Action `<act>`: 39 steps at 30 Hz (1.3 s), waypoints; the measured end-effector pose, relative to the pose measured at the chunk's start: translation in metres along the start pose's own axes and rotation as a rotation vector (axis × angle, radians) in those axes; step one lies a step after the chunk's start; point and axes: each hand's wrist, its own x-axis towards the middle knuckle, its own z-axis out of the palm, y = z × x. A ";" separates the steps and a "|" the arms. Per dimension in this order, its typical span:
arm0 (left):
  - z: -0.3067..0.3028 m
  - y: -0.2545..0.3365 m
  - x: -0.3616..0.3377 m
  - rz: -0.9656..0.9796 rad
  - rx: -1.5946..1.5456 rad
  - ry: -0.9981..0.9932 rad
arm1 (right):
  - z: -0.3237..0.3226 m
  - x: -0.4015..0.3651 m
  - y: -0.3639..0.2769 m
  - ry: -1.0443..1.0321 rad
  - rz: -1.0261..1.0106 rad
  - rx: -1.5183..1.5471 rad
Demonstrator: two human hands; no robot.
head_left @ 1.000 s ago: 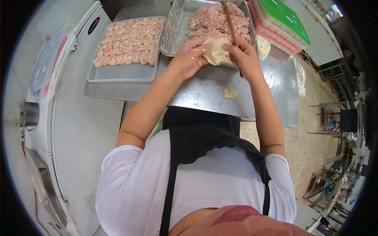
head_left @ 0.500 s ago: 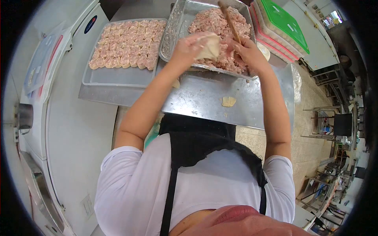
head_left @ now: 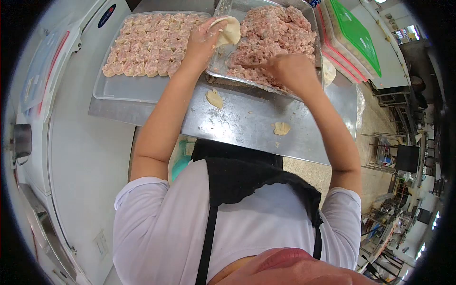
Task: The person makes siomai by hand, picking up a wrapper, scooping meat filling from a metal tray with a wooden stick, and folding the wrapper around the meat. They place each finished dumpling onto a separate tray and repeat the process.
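Observation:
My left hand is closed on a pale round dough wrapper, held at the left edge of a metal tray. Inside that tray lies a large mound of minced meat. Over the front of the meat is my right hand, its fingers wrapped round the handle of a thin tool, whose end reaches left into the mince. Left of the metal tray, a plastic tray holds rows of filled dumplings.
Two dough scraps, one at the left and one at the right, lie on the metal table. Stacked containers with a green lid stand at the right. A white appliance is on the left.
My left hand has moved left and up with the wrapper, away from the meat. My right hand has turned over, and the tool has swung from upright to low across the mince.

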 end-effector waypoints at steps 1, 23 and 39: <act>-0.001 -0.004 0.001 -0.017 -0.044 0.039 | 0.002 0.002 -0.010 -0.017 -0.018 0.007; 0.021 0.014 -0.005 -0.205 -0.395 0.132 | 0.041 -0.076 0.050 0.097 0.162 1.104; 0.089 0.030 -0.016 -0.384 -1.102 0.302 | -0.023 -0.083 0.022 0.304 0.186 0.402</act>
